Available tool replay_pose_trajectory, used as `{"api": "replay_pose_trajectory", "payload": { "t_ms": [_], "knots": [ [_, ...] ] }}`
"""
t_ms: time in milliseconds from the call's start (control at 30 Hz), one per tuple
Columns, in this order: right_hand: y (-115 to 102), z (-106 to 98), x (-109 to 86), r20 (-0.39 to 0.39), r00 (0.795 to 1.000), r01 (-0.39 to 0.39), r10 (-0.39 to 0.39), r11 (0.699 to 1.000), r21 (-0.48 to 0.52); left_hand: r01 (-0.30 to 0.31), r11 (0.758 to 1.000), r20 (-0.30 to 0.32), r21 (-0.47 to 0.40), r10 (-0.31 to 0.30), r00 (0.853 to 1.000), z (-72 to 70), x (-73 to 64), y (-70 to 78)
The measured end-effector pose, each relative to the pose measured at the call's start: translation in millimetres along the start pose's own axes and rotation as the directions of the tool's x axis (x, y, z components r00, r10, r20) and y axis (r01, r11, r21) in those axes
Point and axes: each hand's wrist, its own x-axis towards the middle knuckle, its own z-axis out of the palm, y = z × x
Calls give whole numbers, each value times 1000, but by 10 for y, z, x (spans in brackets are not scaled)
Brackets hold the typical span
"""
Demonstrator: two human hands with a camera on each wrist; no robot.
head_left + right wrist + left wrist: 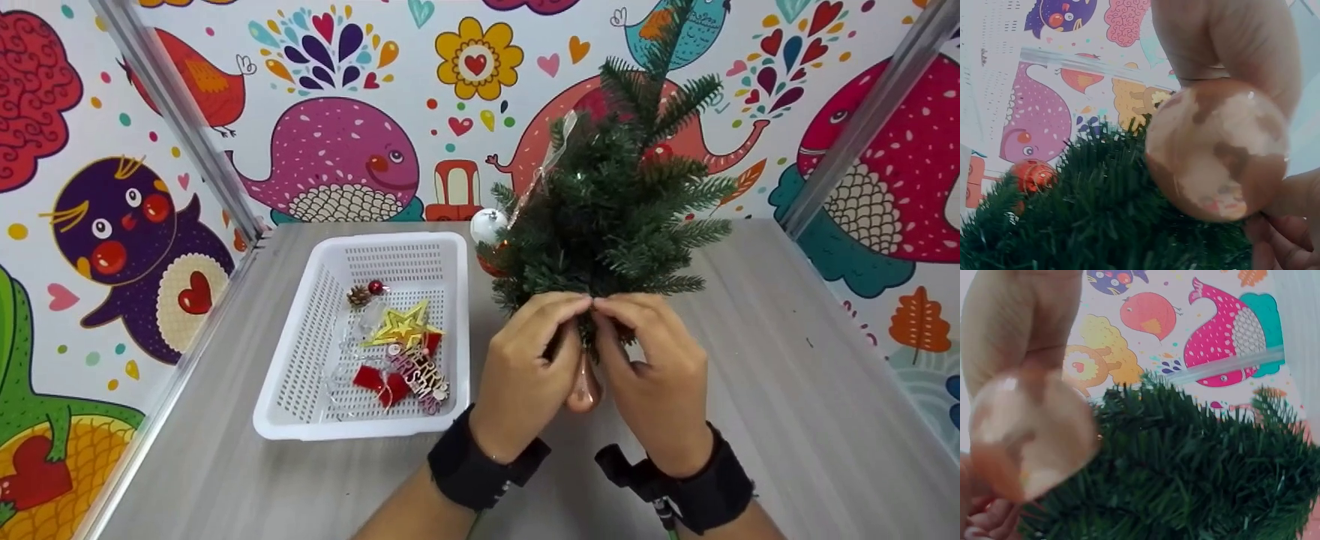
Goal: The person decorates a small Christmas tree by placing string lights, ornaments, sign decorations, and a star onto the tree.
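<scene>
A shiny copper-coloured bauble point(584, 392) hangs below the lower front of a green artificial Christmas tree point(600, 217). My left hand point(529, 367) and right hand point(656, 371) meet at the foliage just above it, thumbs and fingertips pinched close together. What they pinch at the bauble's top is hidden by the fingers. Large and close, the bauble point(1219, 152) fills part of the right wrist view, fingers curled behind it; the left wrist view shows the same bauble point(1033, 439) blurred. On the tree's left side are a white bauble point(490, 225) and a red one point(491, 259).
Left of the tree stands a white plastic basket point(281, 360) holding a gold star point(405, 326), a red bow point(382, 384), a Merry Christmas sign point(420, 375) and a pinecone point(358, 297). A clear ribbon point(551, 161) drapes the tree. Patterned panels in metal frames enclose the table.
</scene>
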Motion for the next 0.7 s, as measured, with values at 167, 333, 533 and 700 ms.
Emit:
{"api": "replay_pose_trajectory", "payload": {
  "t_ms": [167, 333, 533, 700],
  "knots": [
    [24, 25, -55, -31, 999, -13, 15, 998, 57, -12, 1000, 24, 4, 12, 1000, -8, -50, 10],
    [35, 42, -84, -30, 999, -7, 10, 995, 100, -20, 998, 27, 51, 19, 999, -18, -87, 4],
    [50, 33, -115, -28, 999, 20, -17, 992, 123, -65, 994, 17, 88, 64, 998, -39, -122, 6],
    [66, -4, -126, -24, 999, 48, -46, 992, 120, -84, 992, 6, 97, 84, 996, -48, -126, 26]
  ]
}}
